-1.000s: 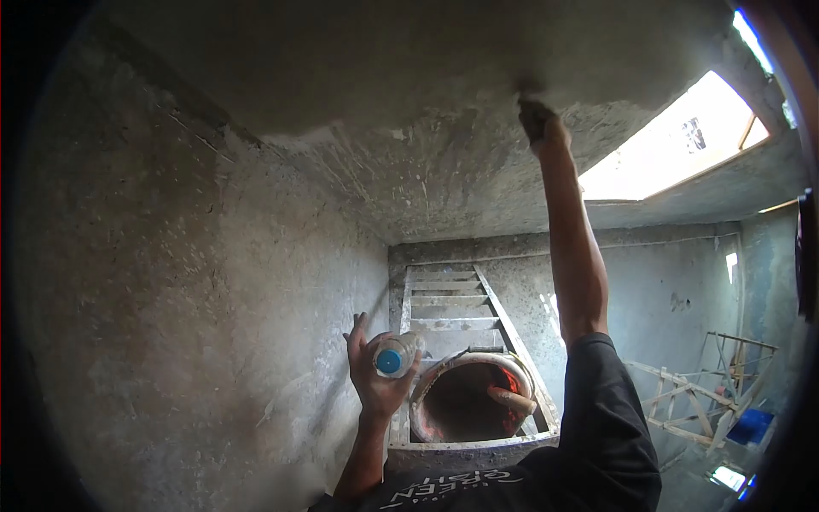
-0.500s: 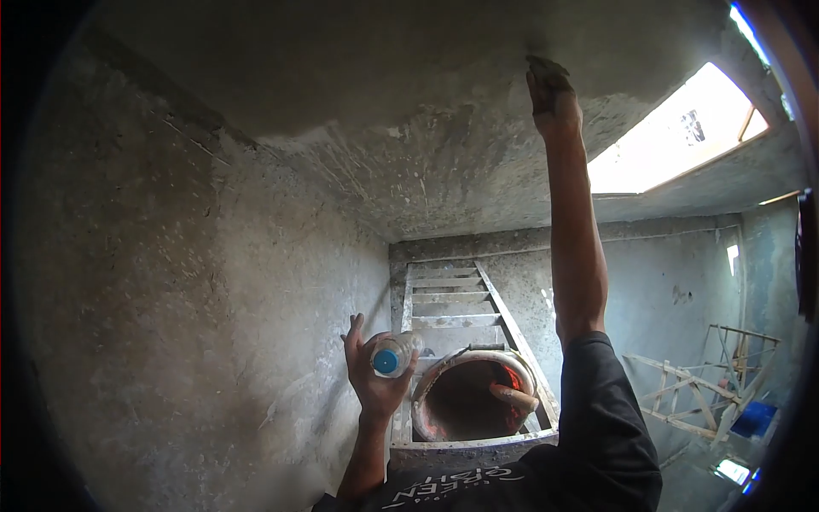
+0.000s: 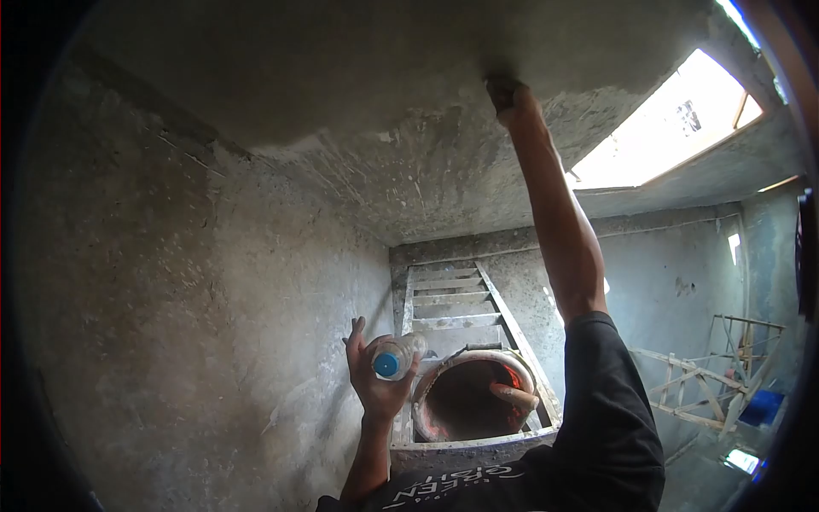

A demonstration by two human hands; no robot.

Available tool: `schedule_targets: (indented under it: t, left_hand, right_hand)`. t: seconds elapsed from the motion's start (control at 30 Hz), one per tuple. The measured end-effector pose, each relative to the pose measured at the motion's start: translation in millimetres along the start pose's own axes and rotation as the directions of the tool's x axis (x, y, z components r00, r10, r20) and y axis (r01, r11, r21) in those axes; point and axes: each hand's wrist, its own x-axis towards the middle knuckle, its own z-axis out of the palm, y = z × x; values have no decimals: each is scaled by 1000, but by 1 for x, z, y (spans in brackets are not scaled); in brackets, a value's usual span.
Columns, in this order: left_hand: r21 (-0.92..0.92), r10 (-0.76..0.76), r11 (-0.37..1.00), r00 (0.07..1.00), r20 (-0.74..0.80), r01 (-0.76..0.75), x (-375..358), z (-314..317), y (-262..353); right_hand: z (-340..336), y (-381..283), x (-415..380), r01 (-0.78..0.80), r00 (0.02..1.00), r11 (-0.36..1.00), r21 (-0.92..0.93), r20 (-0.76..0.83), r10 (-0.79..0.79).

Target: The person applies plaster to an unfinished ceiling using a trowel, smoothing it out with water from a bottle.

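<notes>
My left hand (image 3: 381,394) is closed round a clear plastic bottle (image 3: 411,345), with its blue cap (image 3: 386,365) towards me; one finger sticks up away from it. Overhead, my right arm is stretched up and my right hand (image 3: 510,99) is against the grey ceiling (image 3: 367,77), at the border between smooth, damp-looking plaster and a rougher patch. Its fingers look dark and closed; what they hold, if anything, I cannot make out. Below my hands, a bucket (image 3: 424,386) with reddish marks inside sits by the ladder, a pale rounded handle-like piece (image 3: 514,395) at its rim.
A ladder (image 3: 456,322) spattered with plaster stands in front of me. The rough wall (image 3: 256,324) is close on my left. A bright opening (image 3: 665,128) cuts the ceiling at right. Wooden frames (image 3: 699,384) and a blue object (image 3: 762,408) are lower right.
My right hand has moved left and slightly down across the ceiling, and its fingers look more bunched. My left hand and the bottle have hardly moved.
</notes>
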Motion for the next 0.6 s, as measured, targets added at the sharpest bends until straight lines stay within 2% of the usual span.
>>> schedule_targets:
  t: [0.03, 0.1, 0.13, 0.23, 0.3, 0.33, 0.4, 0.5, 0.53, 0.57, 0.6]
  left_hand:
    - [-2, -7, 1000, 1000, 0, 7, -1, 0, -1]
    - [29, -4, 1000, 1000, 1, 4, -2, 0, -1]
    - [25, -7, 1000, 1000, -1, 7, -2, 0, -2]
    - [0, 9, 1000, 1000, 4, -9, -1, 1, -2]
    - [12, -4, 1000, 1000, 17, 3, -1, 2, -2]
    - [15, 2, 1000, 1000, 13, -2, -1, 1, -2]
    - [-31, 8, 999, 1000, 6, -7, -1, 1, -2]
    - [52, 12, 999, 1000, 18, -13, -1, -1, -2]
    - [55, 7, 998, 1000, 18, -8, 0, -3, -2]
    - [46, 22, 999, 1000, 2, -22, 1, -3, -1]
    - [35, 34, 999, 999, -15, -33, 1, -2, 0]
  right_hand:
    - [9, -13, -15, -4, 1000, 1000, -6, -2, 4]
    - [15, -30, -32, 105, 949, 993, 58, 292, -118]
    - [9, -35, -33, 105, 949, 993, 53, 293, -116]
    - [-23, -38, -23, 94, 969, 995, -14, 230, -88]
    - [-50, -17, -8, -31, 999, 983, -182, 17, 35]
    - [-56, -5, -1, -30, 999, 984, -178, 22, 34]
    - [-62, 17, 12, -163, 979, 953, -254, -159, 125]
    - [-53, 32, 53, -79, 983, 981, -177, -177, 48]
    - [-44, 29, 44, -85, 983, 981, -177, -179, 52]
    - [-34, 21, 38, 15, 1000, 986, -164, 28, -10]
    - [-20, 10, 27, 107, 970, 985, -132, 233, -75]
